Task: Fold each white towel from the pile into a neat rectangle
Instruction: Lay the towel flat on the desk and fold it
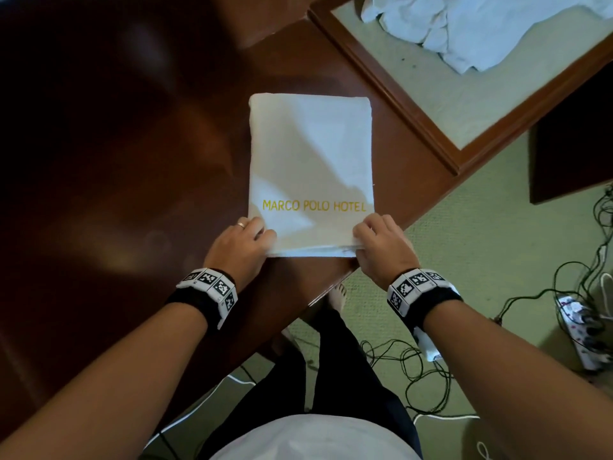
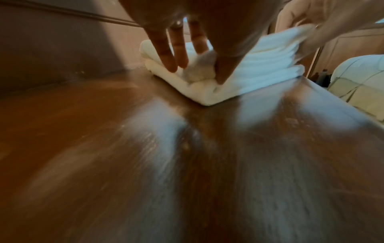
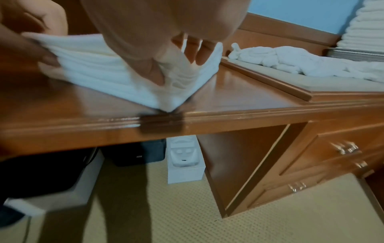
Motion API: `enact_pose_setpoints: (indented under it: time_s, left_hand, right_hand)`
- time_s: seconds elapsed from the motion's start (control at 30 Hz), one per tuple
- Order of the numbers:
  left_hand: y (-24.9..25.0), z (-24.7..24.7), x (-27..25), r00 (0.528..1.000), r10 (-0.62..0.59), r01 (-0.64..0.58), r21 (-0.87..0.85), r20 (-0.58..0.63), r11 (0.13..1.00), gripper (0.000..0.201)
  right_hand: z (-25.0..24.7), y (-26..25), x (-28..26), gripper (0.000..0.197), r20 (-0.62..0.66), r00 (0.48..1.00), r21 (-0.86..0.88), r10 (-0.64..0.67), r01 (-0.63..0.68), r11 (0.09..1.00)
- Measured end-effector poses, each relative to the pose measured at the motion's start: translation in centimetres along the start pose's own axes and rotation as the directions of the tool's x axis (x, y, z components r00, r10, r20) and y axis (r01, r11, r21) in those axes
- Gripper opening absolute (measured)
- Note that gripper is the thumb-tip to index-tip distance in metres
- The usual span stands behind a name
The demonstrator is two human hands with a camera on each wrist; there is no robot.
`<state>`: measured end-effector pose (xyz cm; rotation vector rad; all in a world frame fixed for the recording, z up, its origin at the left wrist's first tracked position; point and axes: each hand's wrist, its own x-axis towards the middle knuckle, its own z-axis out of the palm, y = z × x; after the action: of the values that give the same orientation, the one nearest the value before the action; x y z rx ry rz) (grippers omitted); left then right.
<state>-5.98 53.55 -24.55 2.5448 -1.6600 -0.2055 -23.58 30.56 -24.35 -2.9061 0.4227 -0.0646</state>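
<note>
A folded white towel (image 1: 310, 161) with yellow "MARCO POLO HOTEL" lettering lies as a rectangle on the dark wooden desk (image 1: 116, 161). My left hand (image 1: 247, 242) pinches its near left corner, thumb under and fingers on top, with the towel (image 2: 207, 85) bunched between them. At the near right corner, close to the desk's edge, my right hand (image 1: 374, 240) pinches the towel (image 3: 99, 72) and lifts its near edge slightly. The pile of unfolded white towels (image 1: 481, 31) lies crumpled on a green-topped surface at the back right.
A raised wooden frame (image 1: 391, 97) borders the green surface right of the towel. A stack of folded towels (image 3: 363, 28) stands at the far right. Cables and a power strip (image 1: 583, 323) lie on the green carpet. Boxes (image 3: 185, 162) sit under the desk; drawers (image 3: 332, 157) stand beside.
</note>
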Motion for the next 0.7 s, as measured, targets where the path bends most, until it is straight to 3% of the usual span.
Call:
enact_pose_setpoints:
  time_s: [0.1,0.17,0.23,0.33,0.37,0.43,0.53,0.63,0.7]
  left_hand:
    - [-0.3,0.4,-0.8,0.997,0.018,-0.018,0.0,0.071,1.0,0.03]
    - [-0.4,-0.1,-0.7,0.995,-0.014,0.014,-0.001,0.096,1.0,0.038]
    - [-0.6,-1.0,0.6,0.997,-0.072,0.072,-0.008,-0.014,0.997,0.046]
    - [-0.6,-1.8,3.7,0.969,-0.075,0.054,-0.093,-0.234,0.994,0.043]
    - [-0.6,-1.5,4.7,0.975,-0.064,0.047,-0.083,-0.211,0.995,0.048]
    - [-0.8,-0.5,5.7,0.996,-0.079,0.078,-0.049,-0.037,0.996,0.067]
    - [-2.4,1.2,5.1,0.972,-0.162,0.166,-0.01,0.168,0.986,0.081]
    - [-4.3,0.7,4.2,0.967,-0.176,0.174,0.03,0.182,0.984,0.082]
    - [-5.3,-0.7,4.8,0.972,-0.206,0.204,0.031,0.116,0.979,0.082]
  right_hand:
    - [-0.1,-0.3,-0.6,0.025,0.109,0.989,-0.065,-0.105,0.112,0.992]
    - [-0.6,0.2,-0.6,0.021,0.107,0.988,-0.006,-0.113,0.114,0.993]
    - [-1.1,0.4,0.6,0.027,-0.004,0.998,0.106,-0.065,0.065,0.992]
    - [-1.2,-0.5,3.5,0.029,-0.147,0.988,0.136,0.041,-0.021,0.99]
    - [-0.9,-1.1,4.4,0.033,-0.14,0.988,0.111,0.068,-0.053,0.992]
    - [0.3,-1.8,5.3,0.049,-0.023,0.994,0.024,0.104,-0.103,0.994]
    - [2.2,-0.6,4.3,0.067,0.155,0.98,-0.08,0.128,-0.117,0.99]
    - [2.0,2.0,2.8,0.073,0.192,0.962,-0.089,0.191,-0.177,0.98]
    - [0.7,3.6,3.3,0.073,0.197,0.945,-0.058,0.262,-0.255,0.965]
